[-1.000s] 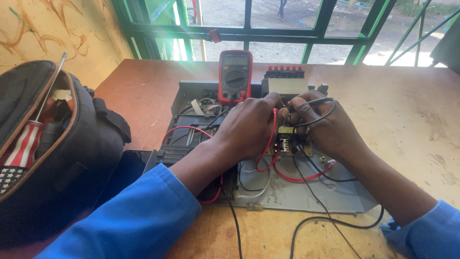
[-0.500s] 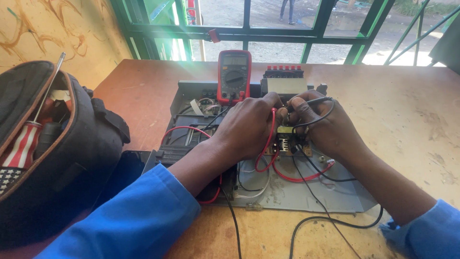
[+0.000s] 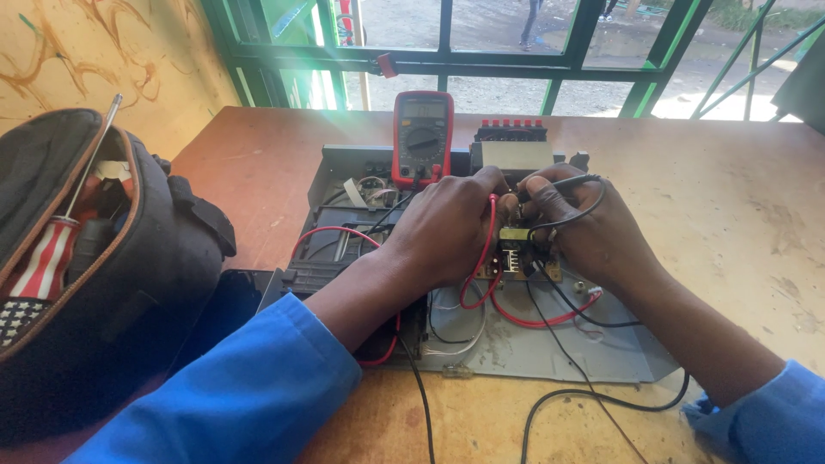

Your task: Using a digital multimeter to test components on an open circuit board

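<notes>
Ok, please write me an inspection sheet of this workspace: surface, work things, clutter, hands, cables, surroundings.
Surface: brown wooden table, stained.
Work things: opened grey metal chassis with a small circuit board; red multimeter stands behind it.
Clutter: black tool bag at left, open, with a striped-handle screwdriver inside.
Hands: left hand holds the red probe lead; right hand holds the black probe lead; both are over the board.
Cables: red and black wires loop over the chassis and table edge.
Surroundings: green-framed window, yellow wall.

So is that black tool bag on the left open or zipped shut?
Open. The black tool bag gapes at its top, and a screwdriver with a striped handle pokes out, its metal shaft pointing up past the rim.
</notes>
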